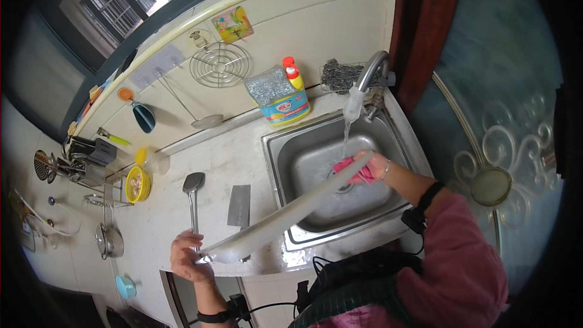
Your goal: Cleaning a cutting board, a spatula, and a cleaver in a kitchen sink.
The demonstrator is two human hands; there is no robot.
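Note:
My left hand (189, 255) grips the low end of a long pale board (282, 218), seen nearly edge-on, with a shiny metal piece at that end. The board slants up across the sink's front rim to my right hand (375, 166), covering part of it. In that hand is a bunched pink cloth (344, 164), low over the drain of the steel sink (300, 155). Water runs from the faucet (375, 61) close by the cloth. A metal spatula (194, 184) lies with its handle reaching behind my left fingers. The board hides part of a cleaver (239, 205) on the counter.
A detergent jug (284, 107) with a silvery scouring pad (268, 84) stands behind the sink. Steel wool (341, 75) fills a wire rack beside the faucet. Leftward are a yellow basket (138, 184), a lidded pot (109, 241) and a blue cup (125, 286).

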